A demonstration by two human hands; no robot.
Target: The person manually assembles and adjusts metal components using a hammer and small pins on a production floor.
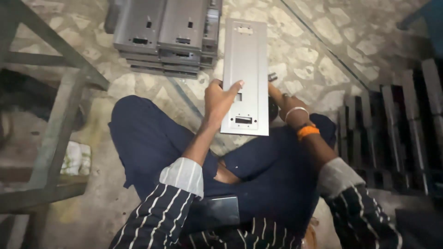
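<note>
My left hand [218, 97] grips the left edge of a long grey metal plate [246, 64] with rectangular cut-outs, held upright over my knees. My right hand [281, 103] reaches behind the plate's right edge and is mostly hidden by it; a small dark part shows near its fingers, and I cannot tell what it holds. That wrist carries a white bangle and an orange band. I sit on the floor in dark blue trousers and striped sleeves.
A stack of similar grey metal plates [161, 34] lies on the stone floor ahead. A row of dark metal parts [392, 129] stands on edge at the right. A metal frame [55, 106] stands at the left, a dark phone [217, 210] in my lap.
</note>
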